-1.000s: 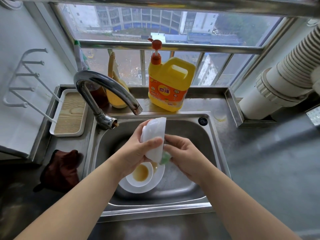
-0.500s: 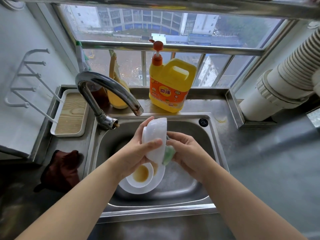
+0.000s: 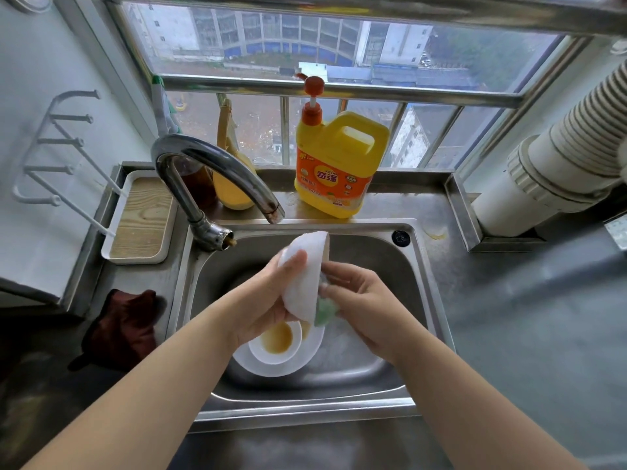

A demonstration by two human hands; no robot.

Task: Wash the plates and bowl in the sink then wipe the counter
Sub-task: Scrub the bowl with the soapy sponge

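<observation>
Scrubbing is the step in hand, judging by the pose over the stainless steel sink (image 3: pixel 420 300). Nearest, a large white round plate (image 3: pixel 298 361) lies on the basin floor, and a smaller white dish (image 3: pixel 275 340) with a brown sauce stain sits on it; both look unwashed. Just above them, the left hand (image 3: pixel 261 300) grips a white round bowl (image 3: pixel 303 273) turned on its side, thumb curled over the outer wall, mouth facing right. The right hand (image 3: pixel 363 300) pinches a green sponge (image 3: pixel 325 309) against the bowl's lower rim, fingertips reaching into the mouth.

Compared with a second ago, the bowl has tilted slightly and the sponge has slid down along the rim, with more green showing below; the plates have not moved.

Next, I judge, the bowl needs rinsing, which calls for freeing a hand to open the curved chrome faucet (image 3: pixel 220 171), from which no water runs. A dark brown cloth (image 3: pixel 125 323) lies on the steel counter (image 3: pixel 424 205) left of the sink, likely for the wiping. Farther back, a yellow detergent jug with a red pump (image 3: pixel 339 164) stands by the window.
</observation>
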